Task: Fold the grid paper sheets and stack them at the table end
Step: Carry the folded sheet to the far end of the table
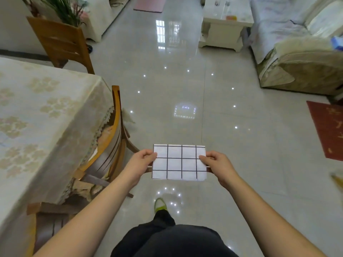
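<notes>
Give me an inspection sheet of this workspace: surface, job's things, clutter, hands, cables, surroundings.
Surface: table at left under a floral cloth; no sheets seen on its visible part.
Job's things: one grid paper held in the air over the floor, away from the table.
Clutter: nothing seen on the table.
Hands: left hand pinches the paper's left edge, right hand its right edge, fingers curled.
Cables: nothing seen.
Surroundings: glossy tile floor; wooden chair tucked at the table, another chair beyond; sofa and white cabinet at right; red mat.
</notes>
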Motion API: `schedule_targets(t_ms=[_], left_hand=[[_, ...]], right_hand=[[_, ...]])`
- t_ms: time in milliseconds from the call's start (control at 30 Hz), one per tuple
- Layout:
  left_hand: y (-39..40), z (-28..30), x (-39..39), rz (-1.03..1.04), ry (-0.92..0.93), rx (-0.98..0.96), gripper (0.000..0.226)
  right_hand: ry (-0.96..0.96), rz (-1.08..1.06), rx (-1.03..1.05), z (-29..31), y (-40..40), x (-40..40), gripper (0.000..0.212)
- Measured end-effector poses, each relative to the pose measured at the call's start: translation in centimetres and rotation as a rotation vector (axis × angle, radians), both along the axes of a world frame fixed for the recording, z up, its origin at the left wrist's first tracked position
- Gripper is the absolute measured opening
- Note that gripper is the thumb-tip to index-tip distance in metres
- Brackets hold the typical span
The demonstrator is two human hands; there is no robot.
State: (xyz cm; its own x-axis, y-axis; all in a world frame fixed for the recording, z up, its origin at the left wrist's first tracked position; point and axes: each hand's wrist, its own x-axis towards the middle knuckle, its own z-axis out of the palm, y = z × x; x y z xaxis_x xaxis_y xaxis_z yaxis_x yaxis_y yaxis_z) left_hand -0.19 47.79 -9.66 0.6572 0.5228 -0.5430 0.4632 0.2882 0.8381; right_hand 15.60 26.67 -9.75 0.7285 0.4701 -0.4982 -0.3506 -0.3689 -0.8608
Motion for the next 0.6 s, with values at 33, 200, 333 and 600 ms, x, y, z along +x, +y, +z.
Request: schedule_targets(t_ms=[33, 200, 333, 600], left_hand=[[0.5, -0.1, 0.5, -0.004, -0.010, -0.005, 0.014], [4.6, -0.3, 4.0, 0.019, 0.003, -0.008, 0.013], [6.7, -0.2, 6.6, 0.034, 0.030, -0.012, 0.013], [9.7, -0.6, 13.1, 0.077, 0.053, -0.032, 0.014]], right_hand=[[0.003, 0.014, -0.007, 0.0, 0.5, 0.6, 0.008], [0.032, 0.019, -0.019, 0.4, 4.7, 4.1, 0.009], [0.053, -0.008, -0.007, 0.4, 7.6, 6.4, 0.011], [0.050, -0.015, -0.011, -0.6, 11.5, 13.3, 0.010]])
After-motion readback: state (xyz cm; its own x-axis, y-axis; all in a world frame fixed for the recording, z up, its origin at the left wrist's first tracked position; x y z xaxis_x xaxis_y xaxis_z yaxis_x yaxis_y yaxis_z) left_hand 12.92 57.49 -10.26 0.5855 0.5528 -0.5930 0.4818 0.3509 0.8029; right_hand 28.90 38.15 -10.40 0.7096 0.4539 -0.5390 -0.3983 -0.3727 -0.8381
